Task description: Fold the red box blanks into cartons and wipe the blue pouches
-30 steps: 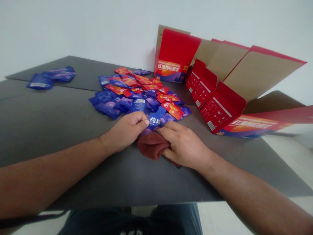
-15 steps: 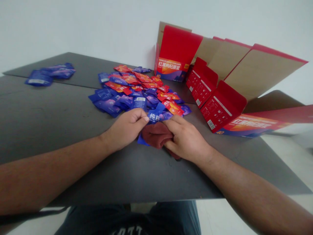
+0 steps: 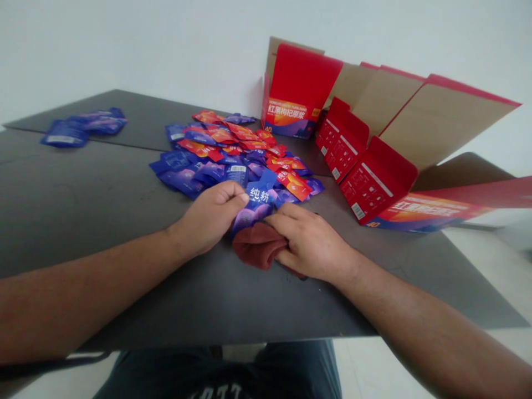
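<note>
My left hand (image 3: 216, 216) is closed, pinching the left edge of a blue-purple pouch (image 3: 254, 206) with white lettering on its front. My right hand (image 3: 313, 239) grips a bunched brown cloth (image 3: 260, 245), which lies against the lower part of that pouch. The cloth hides the pouch's bottom right corner. Just beyond both hands spreads a pile of red pouches (image 3: 294, 184) and blue pouches (image 3: 183, 180), heaped over one another.
Several more blue pouches (image 3: 64, 133) lie apart at the far left of the dark table (image 3: 199, 299). Open red cartons stand on the right, one at the back (image 3: 291, 113) and others nearer (image 3: 376, 180), flaps raised. A pale wall rises behind.
The cloth has slid down the pouch toward me, uncovering more of its purple front. My right hand has shifted slightly with it, while my left hand keeps its pinch.
</note>
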Action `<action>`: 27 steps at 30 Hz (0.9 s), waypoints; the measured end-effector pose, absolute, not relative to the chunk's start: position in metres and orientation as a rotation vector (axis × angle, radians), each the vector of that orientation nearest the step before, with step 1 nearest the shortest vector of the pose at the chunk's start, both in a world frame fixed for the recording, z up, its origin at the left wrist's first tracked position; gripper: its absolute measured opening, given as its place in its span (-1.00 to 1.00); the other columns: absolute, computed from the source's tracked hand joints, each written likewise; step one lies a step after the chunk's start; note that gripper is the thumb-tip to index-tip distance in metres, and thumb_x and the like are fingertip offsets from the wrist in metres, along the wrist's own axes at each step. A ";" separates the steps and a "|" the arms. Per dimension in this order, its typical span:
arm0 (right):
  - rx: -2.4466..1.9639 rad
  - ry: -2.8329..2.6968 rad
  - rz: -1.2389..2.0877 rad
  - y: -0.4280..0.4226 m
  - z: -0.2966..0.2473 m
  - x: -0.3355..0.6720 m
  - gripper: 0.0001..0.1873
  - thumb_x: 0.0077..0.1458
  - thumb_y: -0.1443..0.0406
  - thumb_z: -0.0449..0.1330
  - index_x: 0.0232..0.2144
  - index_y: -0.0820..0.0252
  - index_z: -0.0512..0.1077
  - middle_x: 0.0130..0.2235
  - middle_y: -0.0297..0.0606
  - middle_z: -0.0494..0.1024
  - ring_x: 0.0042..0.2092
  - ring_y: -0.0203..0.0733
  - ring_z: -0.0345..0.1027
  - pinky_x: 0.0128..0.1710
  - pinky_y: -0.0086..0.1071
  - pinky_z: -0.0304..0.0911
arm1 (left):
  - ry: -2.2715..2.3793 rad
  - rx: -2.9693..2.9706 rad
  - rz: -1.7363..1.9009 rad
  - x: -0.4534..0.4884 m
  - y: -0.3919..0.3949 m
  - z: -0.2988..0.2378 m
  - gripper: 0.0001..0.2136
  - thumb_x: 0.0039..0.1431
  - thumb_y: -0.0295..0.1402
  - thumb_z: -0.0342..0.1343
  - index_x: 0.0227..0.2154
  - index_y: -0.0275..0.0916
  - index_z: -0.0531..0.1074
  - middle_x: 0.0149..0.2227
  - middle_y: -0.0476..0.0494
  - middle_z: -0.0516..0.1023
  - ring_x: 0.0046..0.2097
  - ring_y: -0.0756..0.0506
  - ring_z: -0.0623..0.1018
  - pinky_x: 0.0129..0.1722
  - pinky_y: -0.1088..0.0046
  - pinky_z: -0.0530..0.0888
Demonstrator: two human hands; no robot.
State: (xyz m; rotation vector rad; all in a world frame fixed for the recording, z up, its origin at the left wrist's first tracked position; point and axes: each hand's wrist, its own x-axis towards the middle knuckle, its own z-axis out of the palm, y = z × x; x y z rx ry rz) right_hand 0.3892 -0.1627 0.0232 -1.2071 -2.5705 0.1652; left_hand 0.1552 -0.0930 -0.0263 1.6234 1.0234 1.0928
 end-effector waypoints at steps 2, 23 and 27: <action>-1.285 -2.499 0.143 -0.162 0.024 0.391 -0.79 0.24 0.33 0.28 -0.06 0.15 0.54 -0.07 -0.14 0.58 -0.03 -0.03 0.46 -0.06 -0.21 0.40 | 1.009 1.580 1.080 0.155 -0.093 -0.027 -0.73 0.38 -0.14 0.21 -0.38 -0.16 0.37 -0.48 0.03 0.33 -0.44 -0.04 0.30 -0.45 0.41 0.28; -1.358 -2.413 0.118 -0.159 0.026 0.394 -0.84 0.22 0.34 0.28 -0.12 0.14 0.51 -0.10 -0.15 0.57 -0.05 -0.02 0.46 -0.06 -0.20 0.39 | 1.005 1.593 1.092 0.155 -0.095 -0.022 -0.75 0.39 -0.17 0.19 -0.38 -0.15 0.37 -0.48 0.03 0.32 -0.45 -0.03 0.31 -0.48 0.43 0.31; -1.232 -2.540 0.184 -0.160 0.026 0.393 -0.81 0.23 0.34 0.28 -0.09 0.13 0.51 -0.08 -0.16 0.58 -0.06 -0.06 0.46 -0.08 -0.24 0.39 | 1.017 1.607 1.077 0.154 -0.095 -0.023 -0.75 0.39 -0.17 0.19 -0.37 -0.16 0.39 -0.48 0.04 0.32 -0.47 -0.02 0.28 -0.47 0.42 0.29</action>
